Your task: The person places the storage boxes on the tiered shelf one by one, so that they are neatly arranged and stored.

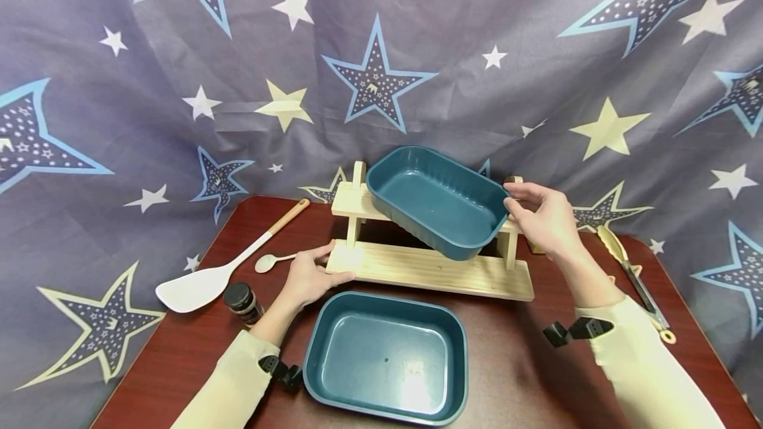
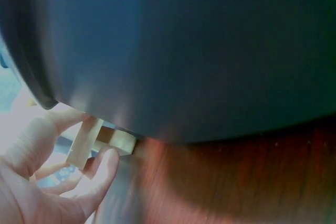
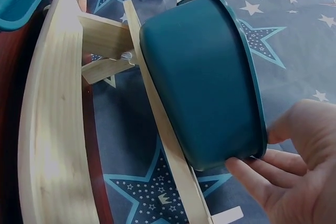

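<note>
A teal rectangular tub (image 1: 438, 200) sits askew on the upper tier of a two-tier wooden shelf (image 1: 429, 271), one corner jutting forward over the lower board. My right hand (image 1: 545, 216) pinches the tub's right end, thumb at the rim and fingers beneath, as the right wrist view shows with the tub (image 3: 202, 82). With my left hand (image 1: 310, 277) I grip the left end of the shelf's lower board; in the left wrist view thumb and fingers bracket its wood (image 2: 84, 142). A second teal tub (image 1: 384, 356) lies on the table in front of the shelf.
On the left lie a white spatula (image 1: 199, 288) with a wooden handle, a small spoon (image 1: 266, 263) and a dark-capped jar (image 1: 241, 301). Tongs (image 1: 634, 277) lie at the table's right side. A star-patterned cloth (image 1: 453, 38) hangs behind the red-brown table (image 1: 512, 363).
</note>
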### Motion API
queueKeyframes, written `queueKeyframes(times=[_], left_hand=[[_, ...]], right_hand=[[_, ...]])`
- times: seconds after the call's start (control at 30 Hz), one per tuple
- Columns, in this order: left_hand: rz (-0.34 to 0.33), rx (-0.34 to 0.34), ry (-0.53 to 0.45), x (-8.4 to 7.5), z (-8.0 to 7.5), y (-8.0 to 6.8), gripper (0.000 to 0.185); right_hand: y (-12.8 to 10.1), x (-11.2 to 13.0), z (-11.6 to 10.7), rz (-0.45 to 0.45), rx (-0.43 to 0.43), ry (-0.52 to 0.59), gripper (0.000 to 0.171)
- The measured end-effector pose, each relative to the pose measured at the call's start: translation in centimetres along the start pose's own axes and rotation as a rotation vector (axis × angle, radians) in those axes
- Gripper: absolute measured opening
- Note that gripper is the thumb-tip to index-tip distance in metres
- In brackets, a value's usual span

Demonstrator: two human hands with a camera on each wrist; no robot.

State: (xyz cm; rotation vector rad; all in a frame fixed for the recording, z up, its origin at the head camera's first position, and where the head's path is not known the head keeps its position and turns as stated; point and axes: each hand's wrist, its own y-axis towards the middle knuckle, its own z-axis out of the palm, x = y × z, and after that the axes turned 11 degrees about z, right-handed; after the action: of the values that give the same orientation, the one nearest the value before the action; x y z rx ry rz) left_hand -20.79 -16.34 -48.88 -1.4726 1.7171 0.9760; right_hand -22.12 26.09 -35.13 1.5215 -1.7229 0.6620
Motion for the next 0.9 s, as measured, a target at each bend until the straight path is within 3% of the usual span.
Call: queueKeyframes(times=[0.33,0.9], left_hand=[[0.000,-0.013,-0.007,0.0,0.1,-0.1,0.091],[0.028,-0.013,0.016,0.0,-0.2,-0.1,0.090]], right_hand=[[-1.0,0.3,1.1,-0.011,-0.076,-0.028,0.044],[1.1,0.1,1.9,-0.039,-0.193,-0.049,0.037]])
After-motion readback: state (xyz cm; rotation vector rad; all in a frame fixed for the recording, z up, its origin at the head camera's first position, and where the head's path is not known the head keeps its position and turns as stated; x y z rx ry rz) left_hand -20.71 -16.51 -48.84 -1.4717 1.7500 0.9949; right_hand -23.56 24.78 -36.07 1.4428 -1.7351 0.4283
